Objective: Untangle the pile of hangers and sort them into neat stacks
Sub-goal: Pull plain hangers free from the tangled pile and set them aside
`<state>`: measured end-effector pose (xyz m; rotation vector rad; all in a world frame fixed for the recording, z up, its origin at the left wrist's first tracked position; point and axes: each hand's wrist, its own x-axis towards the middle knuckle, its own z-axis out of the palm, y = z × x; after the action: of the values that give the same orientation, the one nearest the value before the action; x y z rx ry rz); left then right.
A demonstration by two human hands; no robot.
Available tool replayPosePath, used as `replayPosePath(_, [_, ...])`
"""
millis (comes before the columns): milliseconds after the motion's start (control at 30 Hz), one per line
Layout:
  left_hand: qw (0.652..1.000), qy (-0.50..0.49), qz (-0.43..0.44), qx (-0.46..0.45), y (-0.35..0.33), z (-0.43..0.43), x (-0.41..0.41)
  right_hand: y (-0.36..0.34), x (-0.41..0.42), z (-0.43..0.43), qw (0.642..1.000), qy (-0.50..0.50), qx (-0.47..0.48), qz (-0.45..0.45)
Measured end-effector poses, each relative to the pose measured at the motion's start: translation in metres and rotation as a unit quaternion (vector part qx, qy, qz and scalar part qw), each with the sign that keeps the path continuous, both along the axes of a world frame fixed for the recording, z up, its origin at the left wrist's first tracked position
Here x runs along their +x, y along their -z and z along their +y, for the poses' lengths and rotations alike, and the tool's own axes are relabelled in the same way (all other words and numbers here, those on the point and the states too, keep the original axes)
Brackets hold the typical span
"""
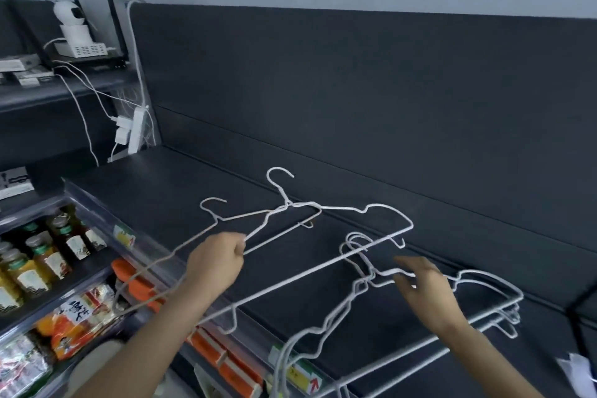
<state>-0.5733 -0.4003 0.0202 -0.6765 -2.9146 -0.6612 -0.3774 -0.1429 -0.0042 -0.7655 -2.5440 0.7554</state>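
At left fingers [239, 245]: thumb and curled fingers pinch a corner of thin wire, where a shoulder line and a bottom bar meet. Left hand [216, 260] is raised off the surface, forearm entering from lower left.

The pinched wire belongs to a tangled cluster of white wire hangers [286, 203]. Two hooks point up, one near the hand and one higher, farther back. Necks cross at one knot. One long bar slants from upper right to lower left, passing between the two hands. Another wire loops down left over the shelf edge. The cluster is lifted at the hand end; how much of its far side touches the surface, cannot tell.

Right fingers [403, 263]: straight, spread apart, gripping nothing. Tips lie at the necks of a flat stack of white wire hangers [370, 279]; actual contact, cannot tell. Right hand [423, 287] is palm-down over that stack.

The stack lies on the dark grey matte shelf top [226, 178], hooks overlapping, shoulders roughly aligned, at lower right.

Behind: dark grey upright back panel [355, 90].

Lower left, below the shelf edge: glass bottles with orange drink [38, 262], bright snack packets [74, 323], orange flat packs [142, 287].

Upper left: white power strip [135, 131] with plugs and cables, small white dome camera [69, 14].
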Motion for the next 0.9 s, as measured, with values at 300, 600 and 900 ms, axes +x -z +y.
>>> replayPosePath(300, [0.995, 0.081, -0.046, -0.032, 0.02, 0.066, 0.103, 0.003, 0.085, 0.02, 0.999, 0.048, -0.02, -0.015])
replayPosePath(600, [0.989, 0.07, -0.028, -0.128, 0.038, 0.088, 0.144, 0.003, 0.149, 0.041, 0.999, 0.024, 0.008, -0.048])
replayPosePath(900, [0.986, 0.153, 0.036, -0.056, 0.023, 0.144, 0.223, 0.004, 0.205, 0.056, 0.998, 0.012, 0.015, -0.065])
